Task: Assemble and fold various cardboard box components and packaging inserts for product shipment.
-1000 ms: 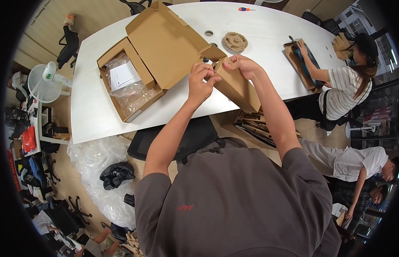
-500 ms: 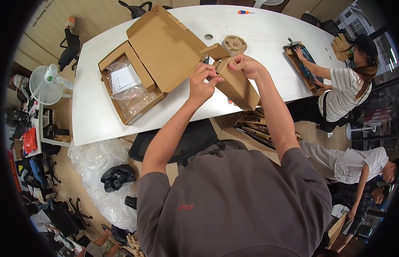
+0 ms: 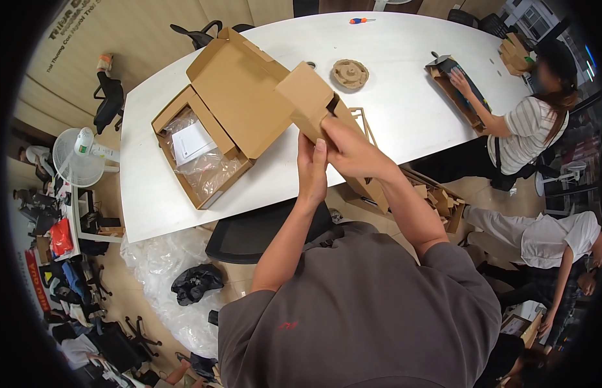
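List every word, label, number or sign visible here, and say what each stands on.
Wall: dark lettering, partly legible; wording not copied.
Red banner: pale lettering; wording not copied.
Dark shirt: small red mark, too blurred to read.
White paper in open box: marks too small to read.
Held box: none visible.

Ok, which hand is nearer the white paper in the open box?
Left. The left hand is to the right of the white paper; the right hand is farther right, beyond the left.

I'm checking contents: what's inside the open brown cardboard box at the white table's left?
A white rectangular paper lies on crumpled clear plastic wrap; anything beneath is covered.
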